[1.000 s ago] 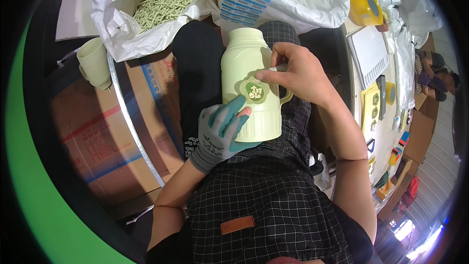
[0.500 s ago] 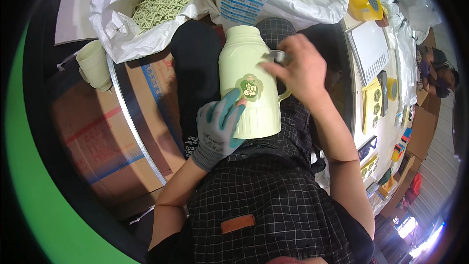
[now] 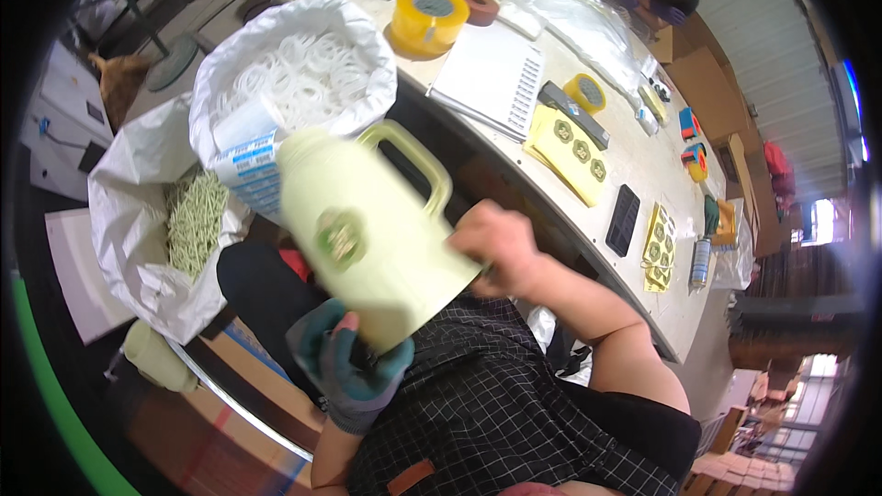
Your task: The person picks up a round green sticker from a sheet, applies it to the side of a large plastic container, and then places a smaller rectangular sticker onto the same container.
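A pale green thermos jug (image 3: 377,234), its handle on the upper right side and a round green sticker on its body, is tilted over my lap with its base toward me. My left hand (image 3: 349,363), in a grey and teal glove, grips the jug at the lower left of its base. My bare right hand (image 3: 501,248) is closed at the right edge of the base, slightly blurred. Something small and dark shows under its fingers; what it is I cannot make out.
A white sack of translucent rings (image 3: 308,73) and one of thin pale green pieces (image 3: 195,220) stand ahead and left. On the right, the workbench (image 3: 496,161) carries tape rolls (image 3: 430,18), sticker sheets (image 3: 565,152) and a black phone (image 3: 623,219). A pale green jug body (image 3: 154,358) sits lower left.
The jug has swung from upright to tilted, its handle now upper right. My right hand has gone from beside the handle down to the base. The view has turned toward the bench.
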The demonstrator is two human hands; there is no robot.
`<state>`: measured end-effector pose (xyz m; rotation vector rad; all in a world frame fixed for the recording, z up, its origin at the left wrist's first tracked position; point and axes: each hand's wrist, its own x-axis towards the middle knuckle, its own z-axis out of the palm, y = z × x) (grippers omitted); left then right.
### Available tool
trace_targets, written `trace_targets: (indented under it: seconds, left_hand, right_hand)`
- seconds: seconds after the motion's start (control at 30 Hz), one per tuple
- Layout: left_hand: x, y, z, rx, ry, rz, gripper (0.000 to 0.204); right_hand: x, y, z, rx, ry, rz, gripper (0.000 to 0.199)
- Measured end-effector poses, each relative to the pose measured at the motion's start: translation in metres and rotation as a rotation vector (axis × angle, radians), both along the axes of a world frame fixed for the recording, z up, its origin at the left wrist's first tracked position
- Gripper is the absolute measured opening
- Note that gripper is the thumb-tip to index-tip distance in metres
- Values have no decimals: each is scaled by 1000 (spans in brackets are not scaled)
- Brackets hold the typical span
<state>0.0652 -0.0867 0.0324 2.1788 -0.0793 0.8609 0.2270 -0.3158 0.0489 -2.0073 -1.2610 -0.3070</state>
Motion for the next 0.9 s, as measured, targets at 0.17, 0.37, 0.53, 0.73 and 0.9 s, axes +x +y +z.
trace_targets:
  seconds: [0.17,0.37,0.53,0.73,0.9]
  left_hand:
    - [19,-23,-23,75,10,-186,66]
    - [25,-43,-34,-16,289,-344,50]
    - [18,-23,-27,52,323,-201,41]
    - [25,27,-45,34,346,-65,52]
    - [-14,152,-87,133,316,556,59]
  right_hand:
    - [98,-108,-2,221,-213,-634,24]
    - [258,-244,36,203,-386,-1196,36]
    - [309,-157,-17,105,-138,-1060,54]
    - [215,-181,-117,-624,-190,-1009,53]
    - [141,-71,-105,-416,-380,-707,57]
